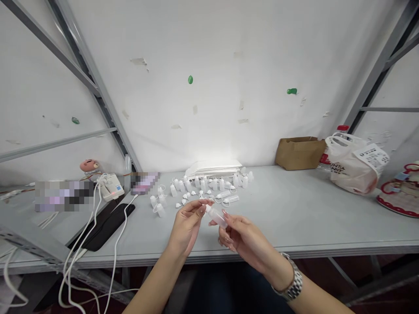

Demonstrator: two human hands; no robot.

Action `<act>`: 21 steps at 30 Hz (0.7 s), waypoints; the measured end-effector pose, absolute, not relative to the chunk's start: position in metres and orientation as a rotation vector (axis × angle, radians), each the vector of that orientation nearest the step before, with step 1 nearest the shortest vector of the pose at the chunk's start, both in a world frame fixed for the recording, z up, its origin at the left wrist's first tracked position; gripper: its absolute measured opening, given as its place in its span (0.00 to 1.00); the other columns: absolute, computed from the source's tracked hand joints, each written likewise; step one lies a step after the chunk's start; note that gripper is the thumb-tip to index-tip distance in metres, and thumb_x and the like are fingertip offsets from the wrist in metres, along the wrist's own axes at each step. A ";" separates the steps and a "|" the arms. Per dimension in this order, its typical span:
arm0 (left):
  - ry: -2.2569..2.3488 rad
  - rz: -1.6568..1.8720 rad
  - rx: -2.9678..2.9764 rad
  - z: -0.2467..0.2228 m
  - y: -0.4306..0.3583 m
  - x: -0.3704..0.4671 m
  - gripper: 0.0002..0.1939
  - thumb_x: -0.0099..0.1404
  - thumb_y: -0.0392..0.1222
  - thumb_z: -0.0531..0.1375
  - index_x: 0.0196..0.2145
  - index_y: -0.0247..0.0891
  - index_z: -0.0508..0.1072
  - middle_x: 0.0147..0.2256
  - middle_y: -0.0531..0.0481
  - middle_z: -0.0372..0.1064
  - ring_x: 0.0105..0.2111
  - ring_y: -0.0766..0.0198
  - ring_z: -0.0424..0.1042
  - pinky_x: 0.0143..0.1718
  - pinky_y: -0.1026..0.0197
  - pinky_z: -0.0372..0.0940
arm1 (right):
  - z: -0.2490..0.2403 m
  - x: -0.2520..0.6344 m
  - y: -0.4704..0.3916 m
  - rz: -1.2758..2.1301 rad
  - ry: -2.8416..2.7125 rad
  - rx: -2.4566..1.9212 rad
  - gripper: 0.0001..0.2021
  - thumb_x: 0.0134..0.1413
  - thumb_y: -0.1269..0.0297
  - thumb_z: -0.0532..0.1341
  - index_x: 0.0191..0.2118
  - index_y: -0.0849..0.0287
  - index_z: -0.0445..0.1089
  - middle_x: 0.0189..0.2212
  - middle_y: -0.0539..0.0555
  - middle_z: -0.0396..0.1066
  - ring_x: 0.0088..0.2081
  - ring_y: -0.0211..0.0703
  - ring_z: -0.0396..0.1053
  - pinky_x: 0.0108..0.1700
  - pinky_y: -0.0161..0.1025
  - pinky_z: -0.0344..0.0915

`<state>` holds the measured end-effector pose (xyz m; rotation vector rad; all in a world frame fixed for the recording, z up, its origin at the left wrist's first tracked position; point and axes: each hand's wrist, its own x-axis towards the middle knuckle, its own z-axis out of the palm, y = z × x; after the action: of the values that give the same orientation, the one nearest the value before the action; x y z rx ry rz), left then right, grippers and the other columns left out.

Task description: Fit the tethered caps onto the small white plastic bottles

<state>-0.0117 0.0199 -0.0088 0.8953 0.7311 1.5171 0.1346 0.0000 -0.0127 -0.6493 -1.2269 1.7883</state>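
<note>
Above the grey shelf's front edge I hold a small translucent squeeze bottle [217,216], tilted, between both hands. My left hand [187,226] pinches its white cap end. My right hand [240,235] grips the body near the base with thumb and fingers. Just beyond, several like bottles [197,182] stand in a loose row, and two or so lie on their sides, one lying bottle [231,199] near my right hand. Several loose white caps [185,196] are scattered on the shelf behind my left hand. A few more bottles [159,210] stand to the left.
A white flat stack [214,167] lies against the wall. On the left are a black phone [109,226], a power strip [112,186] and white cables [114,261]. To the right stand a cardboard box [299,153], a plastic bag [353,170] and a red-trimmed bag [401,192].
</note>
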 end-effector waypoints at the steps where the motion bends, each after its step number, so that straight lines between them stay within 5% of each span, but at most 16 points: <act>1: 0.738 1.522 0.913 -0.009 0.020 -0.012 0.08 0.44 0.41 0.69 0.24 0.38 0.77 0.28 0.50 0.76 0.34 0.63 0.72 0.39 0.62 0.63 | -0.011 0.135 0.001 1.879 -1.152 -0.607 0.19 0.55 0.51 0.55 0.33 0.63 0.71 0.16 0.45 0.56 0.17 0.31 0.52 0.27 0.36 0.55; 4: 0.767 1.549 0.948 -0.011 0.021 -0.012 0.07 0.46 0.40 0.68 0.25 0.38 0.77 0.29 0.49 0.76 0.36 0.61 0.72 0.41 0.60 0.63 | -0.011 0.134 0.002 1.852 -1.033 -0.613 0.17 0.52 0.51 0.58 0.27 0.63 0.68 0.17 0.48 0.62 0.19 0.31 0.56 0.27 0.35 0.56; 11: 0.772 1.540 0.940 -0.014 0.022 -0.010 0.05 0.48 0.38 0.67 0.26 0.38 0.77 0.30 0.50 0.77 0.39 0.60 0.73 0.47 0.58 0.61 | -0.016 0.129 0.003 1.477 -1.149 -0.748 0.16 0.48 0.55 0.63 0.38 0.60 0.66 0.24 0.51 0.72 0.25 0.36 0.66 0.35 0.38 0.62; 21: 0.671 1.599 0.838 -0.021 0.019 -0.002 0.07 0.46 0.41 0.68 0.25 0.39 0.77 0.30 0.50 0.77 0.40 0.59 0.73 0.47 0.58 0.62 | -0.011 0.134 0.001 1.887 -1.067 -0.675 0.22 0.54 0.47 0.54 0.25 0.64 0.67 0.11 0.47 0.62 0.14 0.30 0.54 0.21 0.31 0.51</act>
<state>-0.0020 0.0189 -0.0206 0.8385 0.6707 1.5989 0.1343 0.0010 -0.0110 -0.6750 -1.0666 1.8873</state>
